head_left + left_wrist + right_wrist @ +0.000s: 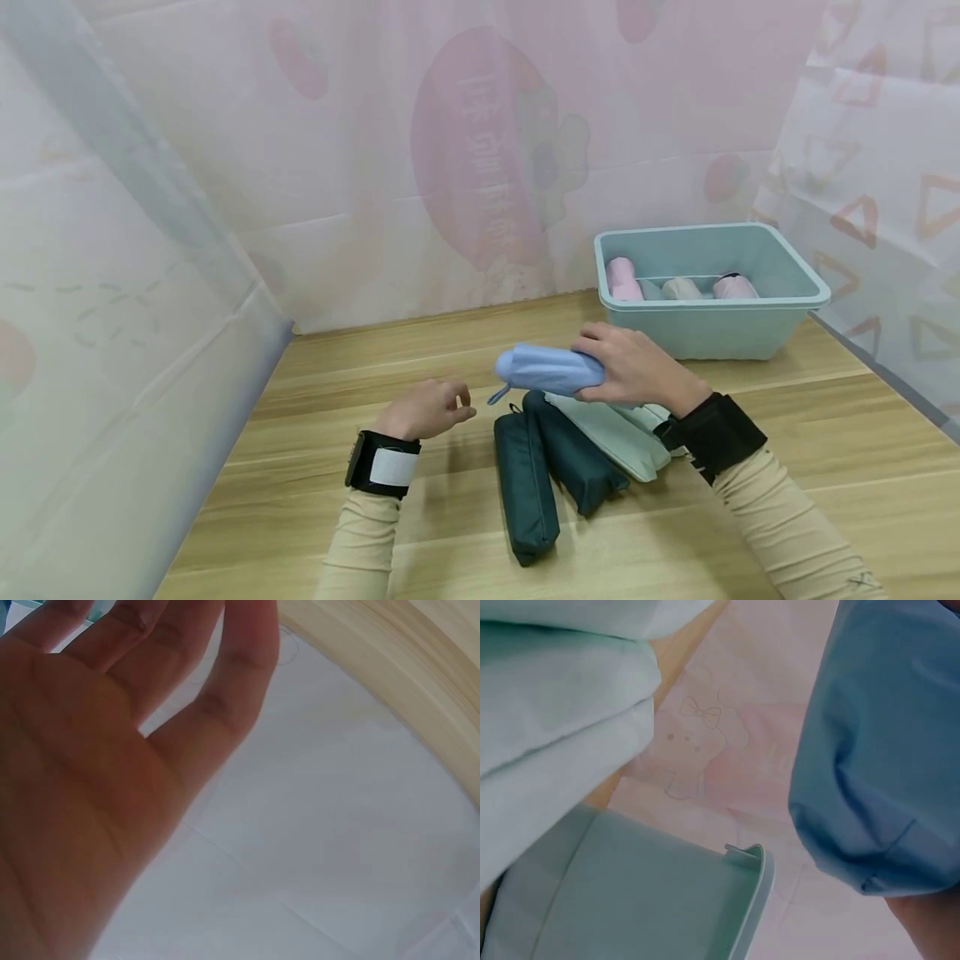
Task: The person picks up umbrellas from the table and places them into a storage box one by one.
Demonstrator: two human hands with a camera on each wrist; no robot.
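The person's right hand (637,367) is curled around one end of a light blue folded umbrella (547,369), holding it lengthwise just above the wooden table (787,500); a short wrist loop hangs from the umbrella's free end. In the right wrist view the same blue fabric (885,750) fills the right side of the picture, with pale green cloth to its left. Directly beneath the raised umbrella lie more folded umbrellas in a fan: two dark teal umbrellas (525,487) side by side, and next to them a pale mint umbrella (615,433) partly under the right forearm. The left hand (427,408) hovers over the table to the left of this group, holding nothing, its fingers loosely bent; the left wrist view shows its palm (82,802) open with the fingers nearly straight. Behind the right hand, near the table's far edge, stands a light teal plastic bin (712,325) holding several rolled umbrellas in pink and pale tones. Printed translucent sheeting (450,167) surrounds the table
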